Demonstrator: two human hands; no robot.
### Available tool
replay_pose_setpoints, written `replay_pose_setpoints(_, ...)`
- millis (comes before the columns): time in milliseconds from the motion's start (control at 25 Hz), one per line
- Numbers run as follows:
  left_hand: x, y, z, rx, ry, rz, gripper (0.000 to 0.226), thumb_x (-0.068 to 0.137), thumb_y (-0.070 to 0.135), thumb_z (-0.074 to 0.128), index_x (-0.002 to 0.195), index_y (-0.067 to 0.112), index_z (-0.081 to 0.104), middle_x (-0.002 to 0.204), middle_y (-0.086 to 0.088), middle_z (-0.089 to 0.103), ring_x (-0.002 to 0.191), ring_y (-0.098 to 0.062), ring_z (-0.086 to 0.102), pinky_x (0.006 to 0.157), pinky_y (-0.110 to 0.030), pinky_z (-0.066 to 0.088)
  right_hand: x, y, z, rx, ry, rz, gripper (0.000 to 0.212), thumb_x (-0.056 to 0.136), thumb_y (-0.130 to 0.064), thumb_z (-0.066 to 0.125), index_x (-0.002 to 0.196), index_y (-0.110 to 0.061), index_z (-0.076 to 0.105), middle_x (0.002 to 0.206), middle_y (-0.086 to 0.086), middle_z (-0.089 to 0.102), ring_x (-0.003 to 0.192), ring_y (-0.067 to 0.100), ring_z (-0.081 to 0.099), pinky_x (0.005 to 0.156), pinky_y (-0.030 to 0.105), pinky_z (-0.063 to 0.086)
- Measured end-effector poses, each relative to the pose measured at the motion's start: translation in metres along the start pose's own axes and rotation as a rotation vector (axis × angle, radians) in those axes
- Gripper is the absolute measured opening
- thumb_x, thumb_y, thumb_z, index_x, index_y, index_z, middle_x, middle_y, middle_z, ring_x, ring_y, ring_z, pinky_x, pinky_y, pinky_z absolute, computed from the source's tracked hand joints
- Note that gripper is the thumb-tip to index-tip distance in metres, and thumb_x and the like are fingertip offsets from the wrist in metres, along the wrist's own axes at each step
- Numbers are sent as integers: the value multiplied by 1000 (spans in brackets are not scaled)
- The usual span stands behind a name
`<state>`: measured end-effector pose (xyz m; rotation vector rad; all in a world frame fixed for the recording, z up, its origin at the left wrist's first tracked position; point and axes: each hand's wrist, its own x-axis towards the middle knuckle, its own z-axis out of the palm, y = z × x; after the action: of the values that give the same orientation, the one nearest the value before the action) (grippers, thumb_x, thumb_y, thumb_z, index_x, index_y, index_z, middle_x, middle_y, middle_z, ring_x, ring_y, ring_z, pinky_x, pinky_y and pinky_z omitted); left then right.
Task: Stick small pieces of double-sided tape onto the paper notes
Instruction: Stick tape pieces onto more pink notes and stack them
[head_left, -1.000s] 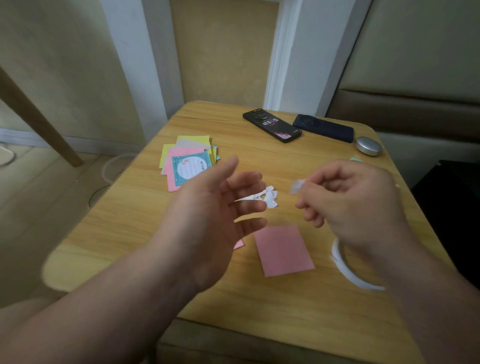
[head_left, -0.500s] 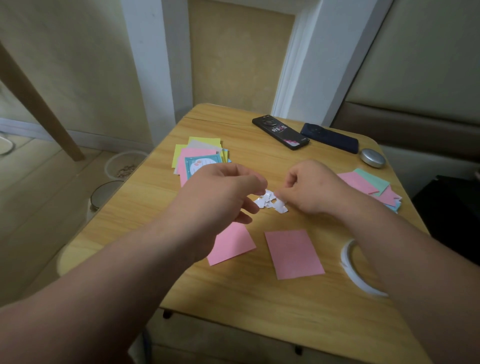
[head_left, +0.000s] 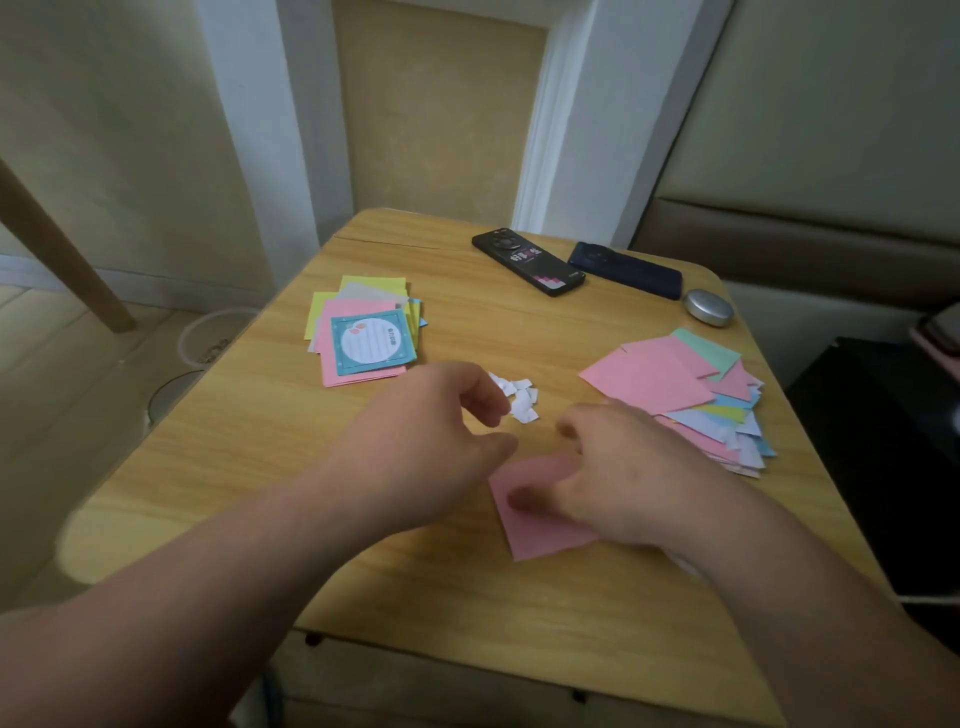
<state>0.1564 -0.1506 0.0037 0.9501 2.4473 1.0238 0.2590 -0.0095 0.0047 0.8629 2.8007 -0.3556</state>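
A single pink note (head_left: 540, 538) lies on the wooden table (head_left: 415, 582) near the front. My right hand (head_left: 628, 483) rests over it, the thumb lying flat on the note's left part. Whether a tape piece is under the thumb is hidden. My left hand (head_left: 431, 431) hovers just left of it, fingers loosely curled, with nothing visible in it. A small heap of white backing scraps (head_left: 519, 400) lies just beyond both hands. A sliver of the white tape roll (head_left: 681, 565) shows beside my right wrist.
A stack of coloured notes (head_left: 363, 338) with a teal printed card on top lies at the back left. A spread pile of pink, green and blue notes (head_left: 691, 395) sits at the right. Two dark phones (head_left: 527, 262) (head_left: 626, 270) and a silver oval case (head_left: 707, 307) are at the far edge.
My right hand moved from the scrap heap back toward me onto the pink note. My left hand dropped lower and now covers the second pink note. The camera tilted, bringing the right pile into view.
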Motion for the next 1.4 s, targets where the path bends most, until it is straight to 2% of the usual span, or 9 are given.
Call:
replay_pose_setpoints(160, 4, 4, 12, 88, -39, 10, 24, 84, 30, 73, 103, 39, 61, 94, 23, 61, 71, 12, 60, 54, -5, 38, 4, -2, -2, 54, -78, 51, 55, 63, -72, 70, 89, -24, 60, 97, -1, 59, 86, 18, 58, 67, 33, 52)
replay_pose_setpoints(320, 7, 0, 25, 187, -29, -1, 35, 82, 26, 74, 113, 35, 61, 101, 18, 56, 78, 4, 60, 61, -14, 40, -1, -3, -2, 40, -53, -2, 68, 66, -67, 72, 116, -25, 53, 116, -3, 50, 113, 19, 47, 82, 34, 46)
replay_pose_setpoints(480, 6, 3, 32, 262, -111, 60, 49, 78, 29, 76, 123, 35, 58, 115, 20, 47, 88, -4, 61, 71, -22, 41, -3, 1, -10, 26, -140, -78, 51, 62, -62, 77, 93, -26, 61, 92, -6, 62, 83, 15, 60, 71, 33, 54)
replay_pose_setpoints(560, 5, 4, 33, 274, -150, 78, 52, 77, 32, 77, 125, 35, 57, 116, 20, 46, 87, -6, 57, 72, -21, 39, -3, 2, -13, 15, -191, -94, 45, 65, -60, 78, 74, -21, 57, 73, -6, 58, 65, 15, 55, 57, 30, 45)
replay_pose_setpoints(680, 2, 2, 34, 260, -163, 122, 45, 81, 32, 75, 123, 34, 58, 110, 21, 47, 83, -2, 51, 67, -15, 36, -6, 6, -13, 64, -189, -128, 43, 71, -55, 78, 68, -22, 52, 72, -8, 56, 63, 12, 51, 56, 30, 40)
replay_pose_setpoints(880, -2, 1, 31, -127, -81, -28, 30, 80, 24, 80, 104, 34, 65, 87, 21, 67, 75, 12, 64, 57, -6, 45, -13, 22, -11, 499, 1, -83, 23, 72, -44, 84, 79, -27, 70, 79, -6, 69, 74, 9, 64, 57, 27, 49)
replay_pose_setpoints(1080, -11, 10, 22, -703, -51, -129, 34, 74, 1, 83, 100, 21, 73, 95, 6, 76, 76, -13, 72, 64, -28, 52, -24, 32, -11, 1315, -192, 93, 18, 74, -15, 76, 90, -6, 77, 87, 14, 77, 79, 24, 73, 67, 35, 54)
replay_pose_setpoints(1280, -25, 9, 22, -773, -53, 98, 27, 78, -5, 77, 96, 16, 78, 85, -9, 76, 72, -14, 69, 64, -16, 51, -36, 28, -9, 1599, -259, 92, 10, 72, -8, 71, 74, -10, 80, 81, 14, 76, 67, 20, 72, 58, 30, 52)
replay_pose_setpoints(1400, -30, 6, 24, -753, -2, 342, 29, 76, -10, 68, 99, 5, 76, 95, -13, 73, 82, -20, 71, 71, -18, 52, -35, 31, -8, 1635, -168, 74, 13, 64, -11, 71, 74, -7, 78, 67, 9, 68, 54, 17, 62, 49, 24, 31)
